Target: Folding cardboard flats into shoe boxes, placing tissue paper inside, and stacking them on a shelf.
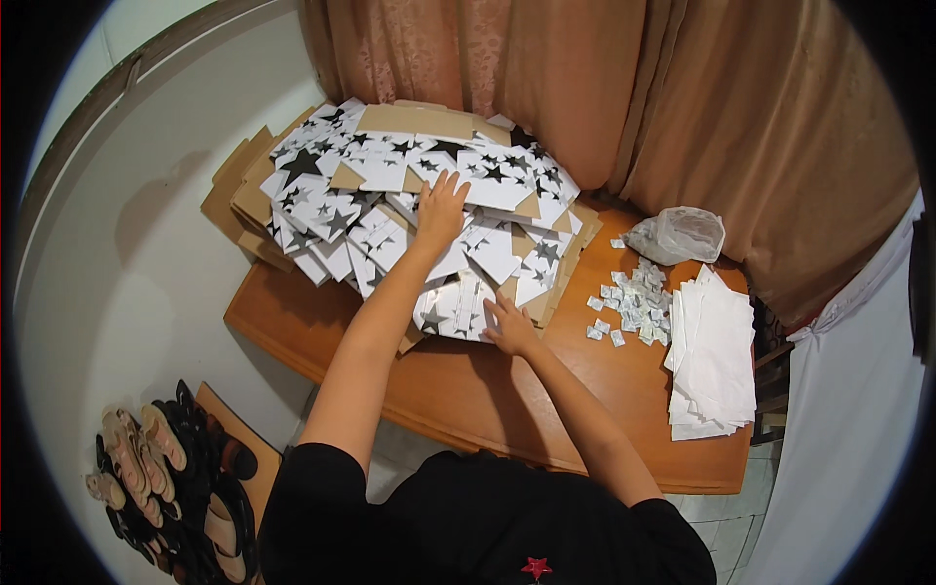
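A large heap of flat cardboard box blanks point(497, 195), white with black and grey stars and brown on the reverse, covers the far left of the table. My left hand point(444, 213) reaches into the middle of the heap, its fingers stretched out and resting on a star-printed blank. Lower and to the right, my right hand point(511, 328) has its fingers apart and touches the right edge of the nearest blank point(453, 307). Neither hand visibly grips anything.
Small clear sachets point(639, 304) lie loose on the wooden table point(604, 429), below a translucent plastic bag point(678, 235). A stack of white sheets point(714, 356) sits at the right edge. Brown curtains point(741, 117) hang behind. Shoes point(156, 468) stand at lower left.
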`<state>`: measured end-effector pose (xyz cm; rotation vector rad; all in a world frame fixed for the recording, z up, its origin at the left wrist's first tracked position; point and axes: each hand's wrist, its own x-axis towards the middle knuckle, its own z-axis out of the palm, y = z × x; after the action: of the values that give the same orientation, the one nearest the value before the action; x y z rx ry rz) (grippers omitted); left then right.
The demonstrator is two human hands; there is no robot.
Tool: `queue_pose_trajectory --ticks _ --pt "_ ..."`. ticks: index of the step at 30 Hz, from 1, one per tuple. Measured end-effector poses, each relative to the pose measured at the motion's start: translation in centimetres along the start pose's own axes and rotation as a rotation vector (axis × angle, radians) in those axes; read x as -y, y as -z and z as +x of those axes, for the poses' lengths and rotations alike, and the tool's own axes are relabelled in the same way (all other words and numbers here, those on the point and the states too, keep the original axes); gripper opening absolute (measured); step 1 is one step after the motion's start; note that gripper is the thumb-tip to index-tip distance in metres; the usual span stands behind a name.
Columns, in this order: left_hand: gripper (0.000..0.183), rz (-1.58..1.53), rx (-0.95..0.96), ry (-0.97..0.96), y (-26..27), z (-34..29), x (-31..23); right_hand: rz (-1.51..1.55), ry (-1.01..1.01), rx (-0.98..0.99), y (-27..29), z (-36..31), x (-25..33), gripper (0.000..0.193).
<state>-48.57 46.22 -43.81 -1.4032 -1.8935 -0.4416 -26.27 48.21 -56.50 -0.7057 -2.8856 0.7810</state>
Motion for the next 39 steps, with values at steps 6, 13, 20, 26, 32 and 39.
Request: queue_pose_trajectory --ticks 6,13,20,26,32,39 --pt "0.036 0.035 0.397 0.017 -3.0 2.4 3.2 0.077 0.025 0.017 0.4 0.4 -0.6 0.065" --pt "0.028 -0.156 -0.039 0.021 3.4 4.1 1.1 0.742 -0.010 -0.214 0.7 0.6 -4.7 0.047" --pt "0.036 -0.481 -0.440 -0.094 10.3 0.7 -5.7 1.404 -0.146 -0.754 12.1 -6.4 -7.2 0.043" --pt "0.026 -0.772 -0.545 -0.057 15.8 1.3 -11.2 1.187 0.006 -0.961 18.6 -14.6 -6.6 0.049" --pt "0.019 -1.079 -0.289 0.084 23.0 4.0 -15.4 0.712 0.194 -1.134 24.8 -21.7 -1.7 0.057" --pt "0.023 -1.403 -0.086 0.231 20.5 0.8 -22.4 0.448 -0.095 -1.010 22.2 -25.3 -2.9 0.076"
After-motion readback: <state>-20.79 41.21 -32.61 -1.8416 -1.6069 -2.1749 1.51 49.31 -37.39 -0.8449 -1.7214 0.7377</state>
